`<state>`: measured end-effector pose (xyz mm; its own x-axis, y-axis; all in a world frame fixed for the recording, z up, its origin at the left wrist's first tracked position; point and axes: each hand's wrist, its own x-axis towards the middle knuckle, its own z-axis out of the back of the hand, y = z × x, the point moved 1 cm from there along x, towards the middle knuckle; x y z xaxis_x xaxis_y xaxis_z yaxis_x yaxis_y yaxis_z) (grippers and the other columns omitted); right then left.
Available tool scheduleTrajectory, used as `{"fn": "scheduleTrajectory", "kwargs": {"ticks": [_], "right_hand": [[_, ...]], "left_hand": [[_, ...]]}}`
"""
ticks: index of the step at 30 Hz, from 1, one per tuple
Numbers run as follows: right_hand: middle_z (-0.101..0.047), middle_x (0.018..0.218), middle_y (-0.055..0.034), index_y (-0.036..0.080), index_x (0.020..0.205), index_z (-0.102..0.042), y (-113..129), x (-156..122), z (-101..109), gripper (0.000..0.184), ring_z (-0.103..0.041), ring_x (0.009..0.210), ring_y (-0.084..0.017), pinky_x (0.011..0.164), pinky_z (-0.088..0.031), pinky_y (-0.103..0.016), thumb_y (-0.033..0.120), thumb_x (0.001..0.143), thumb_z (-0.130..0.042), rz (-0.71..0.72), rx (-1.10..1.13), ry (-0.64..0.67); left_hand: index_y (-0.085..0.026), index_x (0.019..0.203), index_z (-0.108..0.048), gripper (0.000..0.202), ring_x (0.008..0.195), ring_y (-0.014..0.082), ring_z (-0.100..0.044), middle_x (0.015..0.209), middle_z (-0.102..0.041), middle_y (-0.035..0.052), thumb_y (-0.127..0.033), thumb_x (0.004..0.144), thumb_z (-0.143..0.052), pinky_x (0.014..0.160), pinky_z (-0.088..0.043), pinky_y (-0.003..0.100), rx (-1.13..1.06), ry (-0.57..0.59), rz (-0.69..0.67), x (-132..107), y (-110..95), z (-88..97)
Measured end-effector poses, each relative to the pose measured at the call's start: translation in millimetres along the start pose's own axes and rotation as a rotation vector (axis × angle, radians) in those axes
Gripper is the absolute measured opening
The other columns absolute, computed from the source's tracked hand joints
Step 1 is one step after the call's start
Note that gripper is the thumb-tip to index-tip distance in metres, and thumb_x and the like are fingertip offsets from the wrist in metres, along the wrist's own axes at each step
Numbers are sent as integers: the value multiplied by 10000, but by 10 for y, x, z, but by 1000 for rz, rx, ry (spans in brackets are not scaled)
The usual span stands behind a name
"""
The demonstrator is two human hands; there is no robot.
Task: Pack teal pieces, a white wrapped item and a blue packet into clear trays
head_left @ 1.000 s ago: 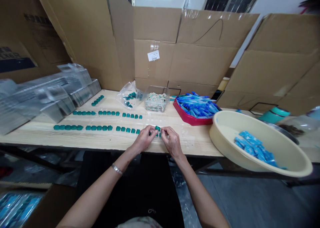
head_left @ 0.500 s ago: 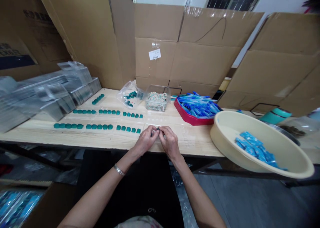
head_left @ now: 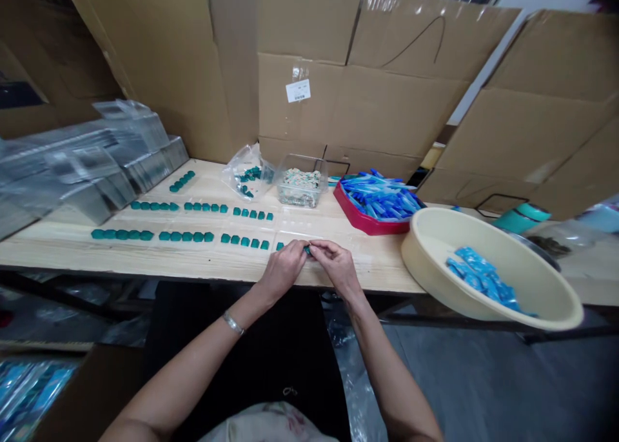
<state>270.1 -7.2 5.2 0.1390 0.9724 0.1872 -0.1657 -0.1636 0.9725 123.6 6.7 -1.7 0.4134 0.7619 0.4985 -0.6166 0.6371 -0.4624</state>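
Silver bangle (head_left: 233,324) on left wrist, left hand (head_left: 283,270) and right hand (head_left: 337,266) nearly closed, fingertips pinching one small teal piece (head_left: 307,251) above a pale wooden table (head_left: 367,261), rows of teal pieces (head_left: 176,236) leftward, cream basin (head_left: 507,316) of blue packets (head_left: 478,278) rightward, red tray (head_left: 358,222) beyond.

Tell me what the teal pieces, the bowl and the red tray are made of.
Teal pieces: probably plastic or resin, glossy, with highlights on their faces. Bowl: likely moulded plastic, smooth satin cream, with a thick rounded rim. Red tray: probably plastic, glossy, its rim shining.
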Motion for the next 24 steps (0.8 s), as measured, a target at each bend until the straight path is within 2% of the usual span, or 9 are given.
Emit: {"fn": "scheduleTrajectory", "kwargs": {"ticks": [4, 8, 11, 16, 18, 20, 22, 24], "right_hand": [[-697, 912, -66, 179, 915, -688, -46, 49, 220, 211, -643, 810, -187, 780, -515, -327, 314, 767, -621, 244, -306, -91], [-700, 912, -67, 195, 899, -697, -166, 73, 303, 151, -626, 865, -201, 824, -487, -348, 224, 816, -574, 476, -598, 48], [-696, 945, -90, 169, 914, -697, -226, 65, 293, 177, -621, 888, -200, 818, -488, -335, 196, 841, -537, 545, -699, 94], [-703, 916, -86, 168, 885, -698, -264, 66, 305, 171, -624, 861, -197, 792, -489, -326, 189, 845, -533, 553, -792, 106], [-706, 895, -75, 180, 887, -694, -274, 72, 320, 173, -622, 840, -200, 774, -489, -330, 174, 843, -527, 536, -832, 125], [-706, 875, -72, 182, 895, -688, -266, 70, 330, 176, -615, 827, -207, 771, -486, -344, 160, 841, -523, 523, -867, 148], [-693, 919, -88, 173, 933, -675, -222, 51, 320, 171, -601, 870, -226, 802, -476, -374, 163, 828, -540, 528, -877, 158], [-663, 994, -105, 169, 998, -647, -134, 11, 272, 200, -579, 938, -242, 843, -461, -402, 184, 819, -559, 540, -824, 128]], "left_hand": [[-172, 987, -557, 210, 874, 165, -603, 958, -630, 61, -262, 909, -384, 767, -459, 267, 55, 86, 36, -98, 25, 73], [-177, 915, -594, 203, 808, 170, -611, 901, -632, 56, -225, 899, -397, 687, -452, 269, 165, 237, 105, -184, 47, 112], [-174, 899, -605, 211, 799, 170, -607, 879, -636, 56, -203, 893, -397, 671, -436, 265, 201, 284, 144, -185, 43, 108], [-167, 885, -612, 223, 801, 178, -598, 871, -637, 68, -205, 887, -392, 689, -425, 277, 157, 273, 166, -163, 74, 74], [-172, 848, -617, 207, 793, 177, -587, 854, -632, 65, -229, 874, -420, 704, -422, 280, 58, 243, 174, -146, 89, 66], [-178, 786, -620, 199, 784, 171, -571, 815, -622, 56, -283, 854, -465, 706, -420, 268, -142, 170, 215, -113, 100, 68], [-175, 762, -622, 252, 692, 142, -545, 736, -589, 39, -364, 843, -477, 614, -416, 233, -478, 74, 353, -68, 120, 77], [-162, 814, -625, 326, 541, 97, -471, 660, -524, 11, -443, 835, -462, 446, -338, 191, -916, 0, 559, -25, 149, 83]]}}
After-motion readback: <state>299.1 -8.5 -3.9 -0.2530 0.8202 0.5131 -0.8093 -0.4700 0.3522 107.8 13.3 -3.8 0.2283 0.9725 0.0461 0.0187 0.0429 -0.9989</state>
